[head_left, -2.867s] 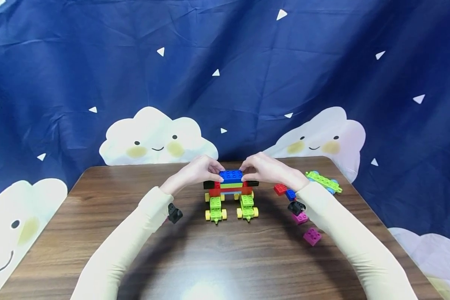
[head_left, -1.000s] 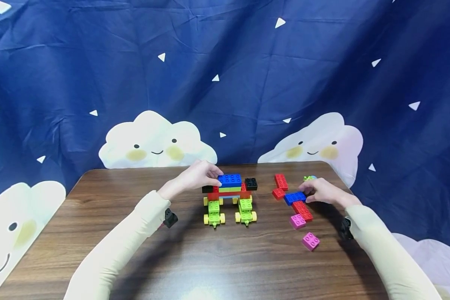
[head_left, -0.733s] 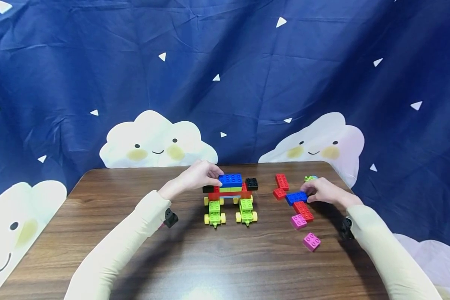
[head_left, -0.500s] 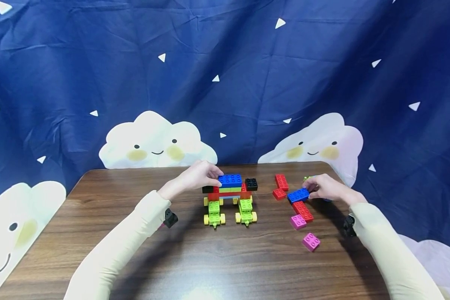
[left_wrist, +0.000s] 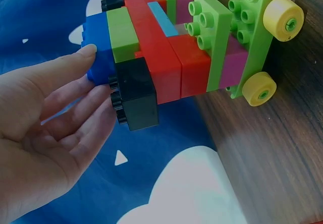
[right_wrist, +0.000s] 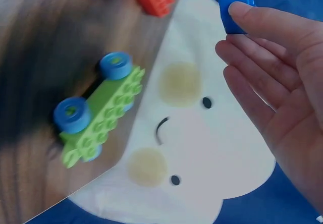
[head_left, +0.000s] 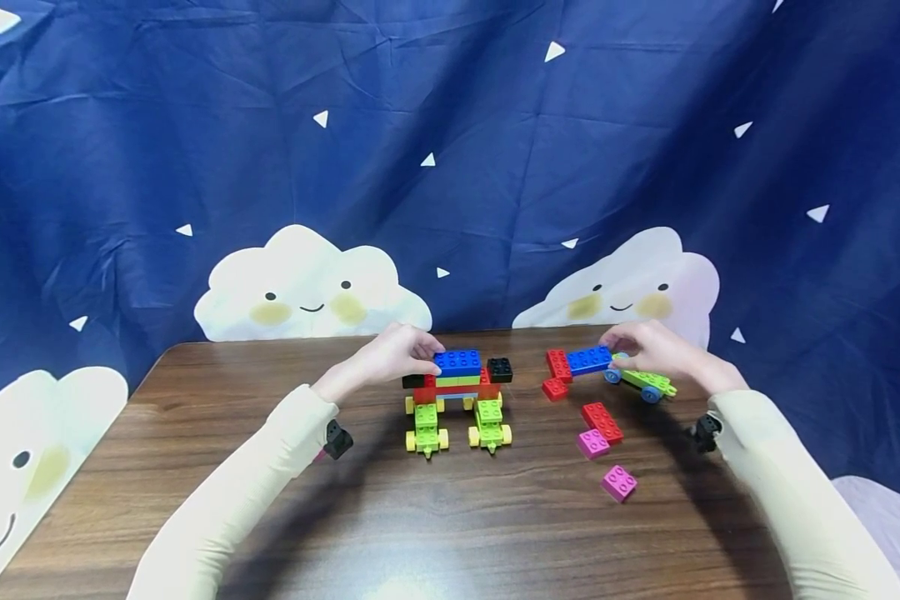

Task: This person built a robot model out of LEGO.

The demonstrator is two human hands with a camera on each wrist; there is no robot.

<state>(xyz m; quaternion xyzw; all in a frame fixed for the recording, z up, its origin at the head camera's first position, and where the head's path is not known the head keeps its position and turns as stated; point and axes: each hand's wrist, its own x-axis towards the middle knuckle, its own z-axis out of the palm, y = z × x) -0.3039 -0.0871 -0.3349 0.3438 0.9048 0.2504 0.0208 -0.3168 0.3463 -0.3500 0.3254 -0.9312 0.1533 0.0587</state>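
Observation:
A wheeled toy-brick build stands mid-table, with a blue brick (head_left: pixel 458 362) on top, red bricks (left_wrist: pixel 151 47) below, a black brick (head_left: pixel 499 369) at each side and green wheeled bases (head_left: pixel 489 425) with yellow wheels. My left hand (head_left: pixel 401 352) pinches the left end of the top blue brick, thumb in front and fingers behind. My right hand (head_left: pixel 656 350) holds another long blue brick (head_left: pixel 589 360) by its right end, raised above the table. In the right wrist view, that brick (right_wrist: pixel 233 7) sits between thumb and fingertips.
Below my right hand lies a green wheeled base (head_left: pixel 645 379) with blue wheels. To the build's right are a long red brick (head_left: pixel 558 365), a small red brick (head_left: pixel 555 389), another red brick (head_left: pixel 602 422) and two pink bricks (head_left: pixel 618 483). A cloud-print curtain (head_left: pixel 465 167) hangs behind the table.
My right hand left the build, went to the loose bricks and lifted the long blue brick up off the table, uncovering the green wheeled base. My left hand stays on the build.

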